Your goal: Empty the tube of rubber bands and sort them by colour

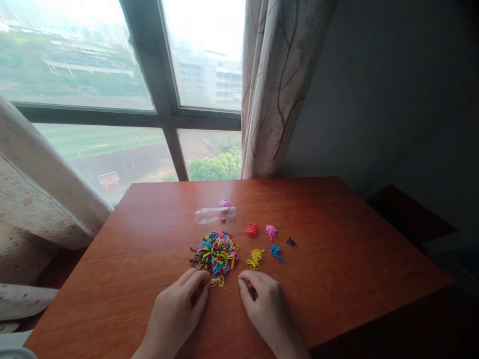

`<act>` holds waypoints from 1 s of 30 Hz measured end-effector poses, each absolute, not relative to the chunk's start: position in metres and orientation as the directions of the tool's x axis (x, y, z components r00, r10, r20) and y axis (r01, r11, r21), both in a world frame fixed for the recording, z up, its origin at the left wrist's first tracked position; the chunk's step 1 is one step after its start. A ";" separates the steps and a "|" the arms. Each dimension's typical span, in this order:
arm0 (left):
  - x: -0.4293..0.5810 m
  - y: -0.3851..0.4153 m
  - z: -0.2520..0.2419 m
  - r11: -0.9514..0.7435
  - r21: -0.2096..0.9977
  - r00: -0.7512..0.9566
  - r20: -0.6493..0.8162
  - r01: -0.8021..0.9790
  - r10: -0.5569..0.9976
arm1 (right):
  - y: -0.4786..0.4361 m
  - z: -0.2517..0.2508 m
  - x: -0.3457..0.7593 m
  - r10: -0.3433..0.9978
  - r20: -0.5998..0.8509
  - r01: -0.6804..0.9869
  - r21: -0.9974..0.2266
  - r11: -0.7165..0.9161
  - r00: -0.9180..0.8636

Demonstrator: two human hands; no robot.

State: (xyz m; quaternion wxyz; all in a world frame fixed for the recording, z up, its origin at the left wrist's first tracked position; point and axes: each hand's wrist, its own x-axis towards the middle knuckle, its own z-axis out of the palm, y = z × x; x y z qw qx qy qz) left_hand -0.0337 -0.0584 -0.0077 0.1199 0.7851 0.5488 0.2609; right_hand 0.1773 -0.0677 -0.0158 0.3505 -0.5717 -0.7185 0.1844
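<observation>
A mixed pile of small coloured rubber bands lies on the wooden table. At its lower left edge is my left hand, thumb and forefinger brought together beside a few yellow bands. My right hand rests to the right of the pile, its thumb and fingertips pinched; anything between them is too small to make out. Just beyond it sits a small heap of yellow bands, with blue bands to the right. Further back are red bands, pink bands and a few black bands.
A clear plastic bottle lies on its side behind the pile, with a pink object behind it. The window and a patterned curtain stand past the table's far edge. A dark wall is at the right.
</observation>
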 end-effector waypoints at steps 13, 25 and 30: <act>-0.034 -0.058 -0.008 -0.354 0.420 0.262 0.260 0.836 0.929 | -0.068 -0.014 0.178 0.955 0.271 0.700 -0.660 0.273 -0.117; -0.036 -0.062 -0.007 -0.358 0.457 0.290 0.214 0.815 0.933 | -0.068 -0.015 0.178 0.946 0.298 0.705 -0.644 0.297 -0.127; -0.038 -0.062 -0.008 -0.362 0.466 0.274 0.247 0.807 0.929 | -0.067 -0.014 0.178 0.951 0.280 0.705 -0.648 0.288 -0.131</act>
